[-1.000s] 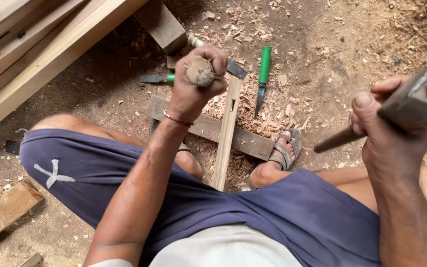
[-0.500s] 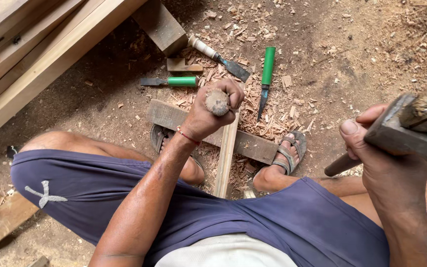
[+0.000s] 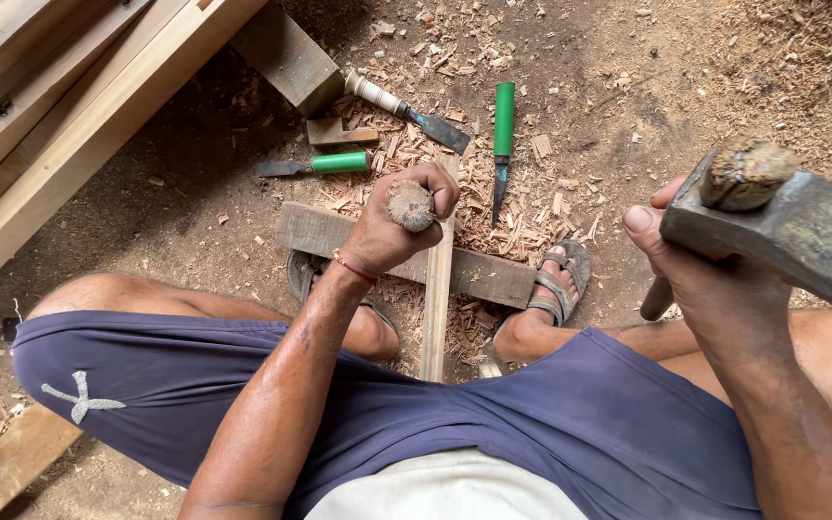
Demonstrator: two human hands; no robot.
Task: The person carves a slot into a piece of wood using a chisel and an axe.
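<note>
My left hand (image 3: 392,226) is closed around a chisel with a worn round wooden handle top (image 3: 410,205), held upright over a narrow wooden slat (image 3: 435,299). The slat lies across a thicker wooden block (image 3: 474,272) on the ground between my sandalled feet. My right hand (image 3: 705,274) is raised close to the camera and grips the handle of a heavy hammer (image 3: 782,226), whose dark metal head fills the right edge. The chisel's blade is hidden behind my left hand.
Two green-handled chisels (image 3: 503,135) (image 3: 325,165) and a pale-handled chisel (image 3: 406,112) lie among wood chips (image 3: 532,207) on the dirt floor. A small wood offcut (image 3: 339,134) and a dark block (image 3: 286,58) lie beyond them. Long timber boards (image 3: 60,125) run along the left.
My left hand has come down with the chisel from above the tools onto the slat. My right hand has lifted the hammer higher and closer to the camera.
</note>
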